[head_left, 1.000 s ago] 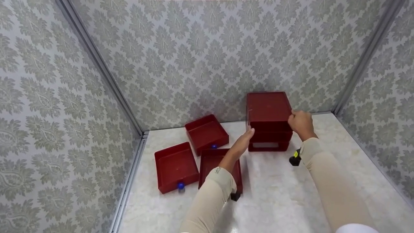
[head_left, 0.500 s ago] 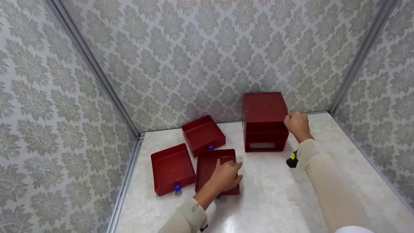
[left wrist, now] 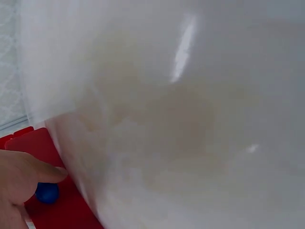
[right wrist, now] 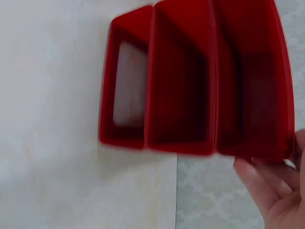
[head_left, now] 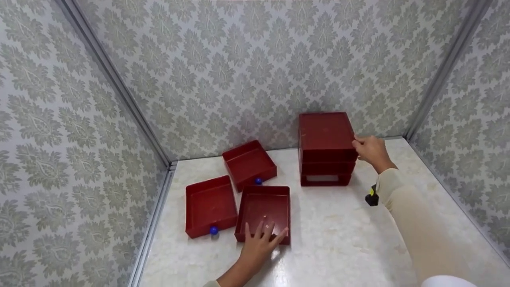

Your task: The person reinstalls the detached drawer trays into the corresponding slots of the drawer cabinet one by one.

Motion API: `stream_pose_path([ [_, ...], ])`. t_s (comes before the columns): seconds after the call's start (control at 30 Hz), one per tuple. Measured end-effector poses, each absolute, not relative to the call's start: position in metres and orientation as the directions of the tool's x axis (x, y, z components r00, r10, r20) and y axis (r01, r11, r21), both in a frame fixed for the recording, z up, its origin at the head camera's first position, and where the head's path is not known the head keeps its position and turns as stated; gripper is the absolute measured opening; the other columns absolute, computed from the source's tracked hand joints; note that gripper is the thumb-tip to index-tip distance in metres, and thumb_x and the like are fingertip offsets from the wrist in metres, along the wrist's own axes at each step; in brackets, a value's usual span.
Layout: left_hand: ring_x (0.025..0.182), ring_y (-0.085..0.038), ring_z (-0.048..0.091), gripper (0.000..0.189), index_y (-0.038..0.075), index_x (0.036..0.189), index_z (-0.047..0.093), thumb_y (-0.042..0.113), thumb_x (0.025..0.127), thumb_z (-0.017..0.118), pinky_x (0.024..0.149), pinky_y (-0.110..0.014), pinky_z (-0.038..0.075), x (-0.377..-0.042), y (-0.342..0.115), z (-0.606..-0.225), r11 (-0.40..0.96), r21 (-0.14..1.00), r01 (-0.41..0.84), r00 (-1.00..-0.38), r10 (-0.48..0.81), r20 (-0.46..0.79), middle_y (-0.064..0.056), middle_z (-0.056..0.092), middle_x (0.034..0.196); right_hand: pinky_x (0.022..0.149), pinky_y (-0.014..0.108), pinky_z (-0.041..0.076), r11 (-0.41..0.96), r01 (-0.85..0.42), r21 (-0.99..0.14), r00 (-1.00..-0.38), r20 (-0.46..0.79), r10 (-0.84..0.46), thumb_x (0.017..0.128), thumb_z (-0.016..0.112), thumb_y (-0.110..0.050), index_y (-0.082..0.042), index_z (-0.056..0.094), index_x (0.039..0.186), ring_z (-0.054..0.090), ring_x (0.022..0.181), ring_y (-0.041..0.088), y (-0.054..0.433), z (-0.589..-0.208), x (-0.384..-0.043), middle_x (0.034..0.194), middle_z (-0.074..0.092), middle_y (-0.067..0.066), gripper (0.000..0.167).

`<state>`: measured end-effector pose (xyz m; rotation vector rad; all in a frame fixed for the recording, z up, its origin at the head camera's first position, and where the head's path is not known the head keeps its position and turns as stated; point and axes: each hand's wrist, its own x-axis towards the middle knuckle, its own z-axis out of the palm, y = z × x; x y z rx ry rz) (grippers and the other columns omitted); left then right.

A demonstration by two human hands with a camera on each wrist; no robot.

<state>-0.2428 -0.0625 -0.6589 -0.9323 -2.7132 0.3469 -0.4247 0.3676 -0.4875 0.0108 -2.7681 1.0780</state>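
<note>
L hand (head_left: 255, 250): fingers straight, fanned wide over front wall of red near drawer (head_left: 265, 203); L wrist cam has thumb by near knob (left wrist: 46, 193) (blue), exact contact unclear.
R hand (head_left: 373, 151): holding red 3-slot cabinet (head_left: 327, 130), thumb + fingers pinched at its upper right front edge.
Near drawer pos: front-left of cabinet, apart from it, open top up, flat on pale marbled tabletop (head_left: 334, 239).
Left drawer (head_left: 211, 201): farthest left of cabinet, red, open top up, just beside near drawer; left knob (head_left: 214, 230) blue, on front.
Back drawer (head_left: 250, 163): directly left of cabinet, red, turned a bit; back knob (head_left: 258, 181) also blue.
Cabinet pose: upright, slots stacked + facing person; pale surface visible thru bottom one.
Cuff area: black item w/ yellow mark (head_left: 372, 197), front-right of cabinet, beside R sleeve (head_left: 414, 227) (beige).
Bkgd: leaf-pattern wallpaper (head_left: 239, 71) behind cabinet.
</note>
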Motion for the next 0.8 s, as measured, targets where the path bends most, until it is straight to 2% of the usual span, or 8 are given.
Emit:
stream_pose_path([
  [0.07, 0.136, -0.035, 0.053, 0.099, 0.047, 0.16, 0.021, 0.01, 0.087, 0.077, 0.098, -0.073, 0.046, -0.24, -0.067, -0.659, 0.754, -0.334, 0.565, -0.745, 0.641, 0.186, -0.006, 0.047, 0.155, 0.075, 0.037, 0.063, 0.687, -0.014, -0.727, -0.998, 0.054, 0.038, 0.106, 0.053, -0.037, -0.014, 0.048, 0.15, 0.075, 0.084, 0.029, 0.374, -0.486, -0.425, 0.122, 0.068, 0.026, 0.05],
  [0.13, 0.131, -0.034, 0.057, 0.102, 0.046, 0.159, 0.024, 0.012, 0.082, 0.08, 0.095, -0.07, 0.049, -0.237, -0.071, -0.659, 0.745, -0.364, 0.559, -0.727, 0.652, 0.216, -0.006, 0.05, 0.152, 0.083, 0.041, 0.062, 0.647, 0.022, -0.762, -1.0, -0.02, 0.01, 0.105, 0.053, -0.042, -0.017, 0.042, 0.153, 0.073, 0.104, 0.034, 0.378, -0.485, -0.425, 0.146, 0.053, 0.027, 0.055],
  [0.2, 0.127, -0.033, 0.06, 0.102, 0.046, 0.158, 0.028, 0.014, 0.079, 0.083, 0.094, -0.067, 0.052, -0.236, -0.073, -0.659, 0.739, -0.38, 0.557, -0.71, 0.66, 0.244, -0.005, 0.052, 0.149, 0.085, 0.042, 0.061, 0.628, 0.032, -0.778, -0.999, -0.047, -0.007, 0.105, 0.054, -0.045, -0.018, 0.039, 0.155, 0.069, 0.114, 0.036, 0.381, -0.484, -0.425, 0.155, 0.042, 0.025, 0.058],
  [0.43, 0.114, -0.033, 0.068, 0.072, 0.031, 0.145, 0.053, 0.019, 0.08, 0.082, 0.086, -0.061, 0.057, -0.237, -0.069, -0.665, 0.75, -0.415, 0.516, -0.65, 0.658, 0.381, -0.001, 0.064, 0.134, 0.087, 0.044, 0.06, 0.599, 0.032, -0.8, -0.998, -0.054, -0.019, 0.103, 0.054, -0.049, -0.017, 0.038, 0.156, 0.066, 0.12, 0.039, 0.382, -0.483, -0.425, 0.157, 0.039, 0.024, 0.063],
  [0.63, 0.116, -0.039, 0.067, 0.072, 0.029, 0.142, 0.055, 0.019, 0.077, 0.085, 0.082, -0.061, 0.057, -0.224, -0.054, -0.659, 0.801, -0.37, 0.47, -0.715, 0.592, 0.373, -0.004, 0.062, 0.14, 0.087, 0.044, 0.06, 0.603, 0.03, -0.797, -0.999, -0.049, -0.015, 0.104, 0.053, -0.047, -0.017, 0.038, 0.155, 0.065, 0.121, 0.039, 0.379, -0.484, -0.425, 0.158, 0.038, 0.023, 0.061],
  [0.8, 0.115, -0.039, 0.065, 0.067, 0.032, 0.143, 0.054, 0.017, 0.083, 0.079, 0.082, -0.06, 0.056, -0.212, -0.035, -0.648, 0.82, -0.337, 0.462, -0.732, 0.567, 0.377, -0.004, 0.061, 0.141, 0.086, 0.045, 0.061, 0.6, 0.03, -0.8, -0.999, -0.04, -0.004, 0.105, 0.053, -0.044, -0.016, 0.039, 0.155, 0.065, 0.121, 0.039, 0.379, -0.484, -0.423, 0.158, 0.04, 0.023, 0.058],
])
